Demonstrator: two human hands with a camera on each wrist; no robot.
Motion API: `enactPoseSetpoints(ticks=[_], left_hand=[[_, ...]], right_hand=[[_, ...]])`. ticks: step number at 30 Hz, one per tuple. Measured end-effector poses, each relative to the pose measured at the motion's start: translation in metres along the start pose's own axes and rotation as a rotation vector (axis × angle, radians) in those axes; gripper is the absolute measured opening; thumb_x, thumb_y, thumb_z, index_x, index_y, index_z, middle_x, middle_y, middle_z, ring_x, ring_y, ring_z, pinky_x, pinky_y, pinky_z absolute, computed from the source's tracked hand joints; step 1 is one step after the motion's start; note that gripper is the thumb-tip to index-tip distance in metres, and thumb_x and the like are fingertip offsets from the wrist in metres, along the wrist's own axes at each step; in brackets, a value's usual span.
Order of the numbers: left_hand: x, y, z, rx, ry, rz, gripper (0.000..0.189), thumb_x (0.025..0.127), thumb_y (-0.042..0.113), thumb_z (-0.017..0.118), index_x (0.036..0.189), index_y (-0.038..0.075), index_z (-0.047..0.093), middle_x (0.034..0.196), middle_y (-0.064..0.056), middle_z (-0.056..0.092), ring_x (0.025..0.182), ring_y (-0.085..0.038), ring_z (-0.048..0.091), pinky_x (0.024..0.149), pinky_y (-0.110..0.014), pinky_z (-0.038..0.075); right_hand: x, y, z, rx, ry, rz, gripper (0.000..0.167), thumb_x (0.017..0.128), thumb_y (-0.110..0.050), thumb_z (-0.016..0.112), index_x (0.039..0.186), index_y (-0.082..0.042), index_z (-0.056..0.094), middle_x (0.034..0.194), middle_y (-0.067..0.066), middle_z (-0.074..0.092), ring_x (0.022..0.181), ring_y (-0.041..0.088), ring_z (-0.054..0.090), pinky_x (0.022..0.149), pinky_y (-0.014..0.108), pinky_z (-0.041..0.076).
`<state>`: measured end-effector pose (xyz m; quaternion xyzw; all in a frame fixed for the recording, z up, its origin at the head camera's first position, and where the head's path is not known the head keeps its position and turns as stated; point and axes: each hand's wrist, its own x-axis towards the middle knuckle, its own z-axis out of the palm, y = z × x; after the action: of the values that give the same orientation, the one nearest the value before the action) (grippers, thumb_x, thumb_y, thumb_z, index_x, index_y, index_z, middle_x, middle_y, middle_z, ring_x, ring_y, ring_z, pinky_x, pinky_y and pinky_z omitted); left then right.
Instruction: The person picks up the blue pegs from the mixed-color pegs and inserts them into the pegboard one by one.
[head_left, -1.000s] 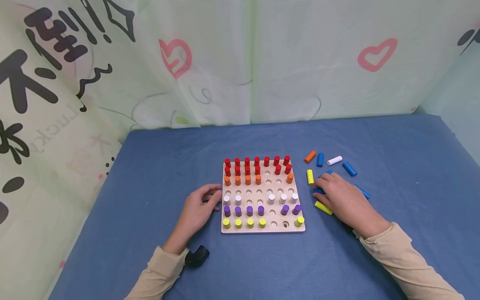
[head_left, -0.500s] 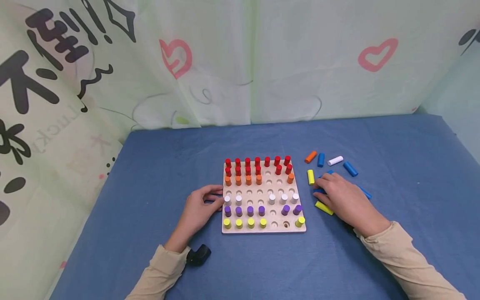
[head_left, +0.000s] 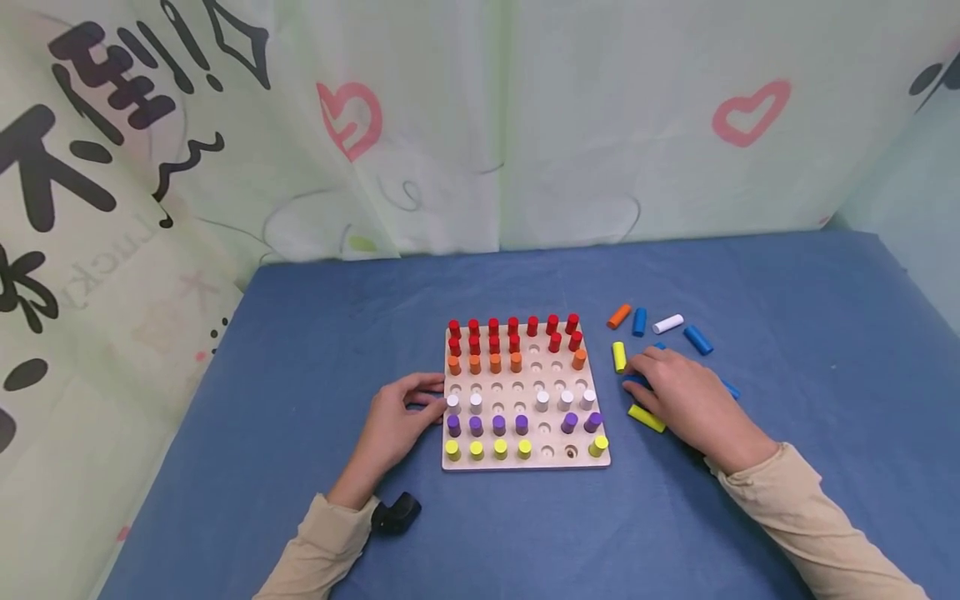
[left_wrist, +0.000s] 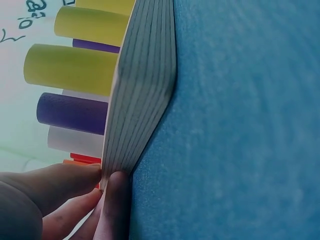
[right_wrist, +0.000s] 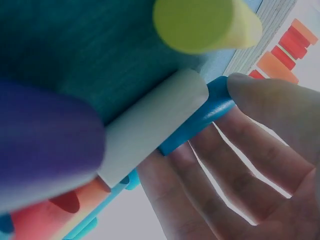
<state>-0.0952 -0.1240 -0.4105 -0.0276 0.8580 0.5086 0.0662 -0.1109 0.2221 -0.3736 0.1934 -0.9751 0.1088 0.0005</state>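
In the head view, the left hand touches the left edge of a square wooden pegboard with thumb and fingertips. The left wrist view shows these fingertips against the board's side and upper edge. Rows of red, orange, white, purple and yellow pegs stand upright in the board, with some holes bare. To the board's right, the right hand is over loose pegs, palm down. Its thumb and fingers pinch a blue peg, seen in the right wrist view. Beside that lie a whitish peg and a purple-looking peg.
Loose pegs surround the right hand: an orange peg, a white peg, a blue peg, a yellow peg and another yellow peg. Blue cloth covers the table; a printed curtain hangs behind.
The left thumb has shifted slightly toward the near side along the board's left edge. The right hand stays almost still over the loose pegs.
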Motion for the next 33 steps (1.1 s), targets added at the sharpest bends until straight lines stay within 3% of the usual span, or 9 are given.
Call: enactPoseSetpoints(ticks=[12, 19, 33], left_hand=[[-0.0029, 0.0002, 0.0001, 0.021, 0.003, -0.001, 0.037, 0.091, 0.008, 0.072, 0.127, 0.008, 0.066, 0.115, -0.008, 0.069, 0.094, -0.017, 0.068, 0.078, -0.029, 0.06], [-0.0032, 0.0011, 0.0006, 0.018, 0.0, 0.006, 0.036, 0.091, 0.007, 0.071, 0.127, 0.007, 0.066, 0.115, -0.009, 0.069, 0.093, -0.017, 0.068, 0.077, -0.029, 0.06], [-0.0022, 0.0012, 0.0, 0.006, 0.0, 0.004, 0.037, 0.09, 0.008, 0.072, 0.127, 0.007, 0.066, 0.115, -0.008, 0.069, 0.094, -0.018, 0.068, 0.077, -0.029, 0.06]], right_hand=[[0.0, -0.0006, -0.0017, 0.062, 0.035, -0.004, 0.017, 0.087, -0.014, 0.076, 0.099, -0.003, 0.07, 0.083, 0.005, 0.066, 0.068, 0.014, 0.056, 0.062, 0.035, 0.054], [0.0001, -0.0022, -0.005, 0.067, 0.029, 0.006, 0.023, 0.087, -0.013, 0.076, 0.106, 0.0, 0.071, 0.091, 0.01, 0.069, 0.075, 0.018, 0.062, 0.07, 0.041, 0.058], [0.003, -0.0046, -0.0086, 0.032, 0.066, -0.025, 0.021, 0.086, -0.015, 0.077, 0.104, -0.004, 0.072, 0.094, 0.009, 0.072, 0.079, 0.022, 0.067, 0.073, 0.046, 0.058]])
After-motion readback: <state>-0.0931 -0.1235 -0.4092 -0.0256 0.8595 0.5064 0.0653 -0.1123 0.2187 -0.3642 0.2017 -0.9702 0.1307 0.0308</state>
